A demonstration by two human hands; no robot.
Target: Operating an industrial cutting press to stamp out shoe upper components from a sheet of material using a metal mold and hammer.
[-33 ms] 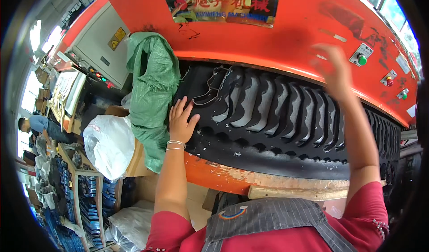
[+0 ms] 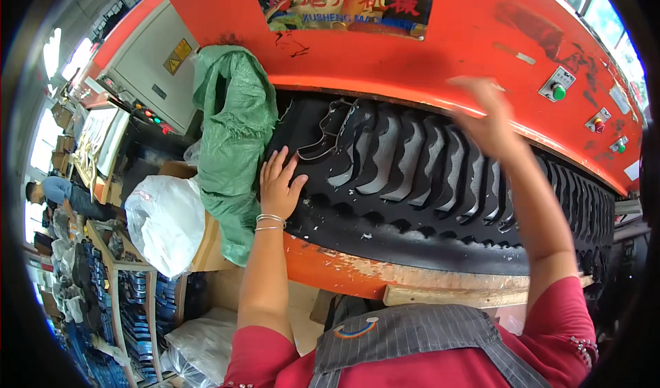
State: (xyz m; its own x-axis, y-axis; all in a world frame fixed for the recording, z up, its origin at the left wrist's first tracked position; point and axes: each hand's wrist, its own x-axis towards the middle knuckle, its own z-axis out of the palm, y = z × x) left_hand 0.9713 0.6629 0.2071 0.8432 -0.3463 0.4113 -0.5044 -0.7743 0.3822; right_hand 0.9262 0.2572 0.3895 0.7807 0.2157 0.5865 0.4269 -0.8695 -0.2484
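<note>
My left hand lies flat, fingers spread, on the left end of a black foam-like sheet. Touching or nearly touching its fingertips is the end of a thin, wavy metal cutting die, which rests on the sheet. To its right runs a long row of wavy-edged cutouts across the material. Raised above that row, my right hand is blurred by motion; its thumb and fingers look apart, and nothing shows in it.
Behind the sheet stands an orange machine beam with a green button and a red knob. A green woven sack lies at the left, beside a white plastic bag. Farther left, a person bends near shelves.
My right hand has swung left and slightly down, from in front of the orange beam to over the cutouts. My left hand stays in place on the sheet.
</note>
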